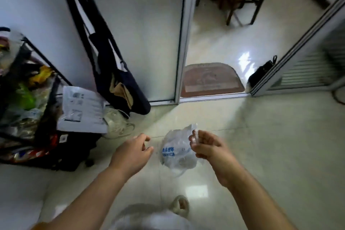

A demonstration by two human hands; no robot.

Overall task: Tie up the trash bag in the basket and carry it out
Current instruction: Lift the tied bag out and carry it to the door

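A translucent white trash bag (177, 150) with blue print hangs above the tiled floor in the middle of the view. My right hand (207, 145) pinches the bag's top edge between thumb and fingers. My left hand (134, 152) hovers a short way to the left of the bag, fingers loosely curled and apart, holding nothing. No basket can be made out for certain; a blurred pale round shape (149, 218) sits at the bottom edge between my forearms.
A black wire rack (28, 99) full of packets stands at left, with a grey mailer (82, 110) and white shoes (117, 123) beside it. A dark bag (119, 84) leans on the sliding door. The open doorway with a brown mat (211, 80) lies ahead; a slipper (180, 204) lies near my feet.
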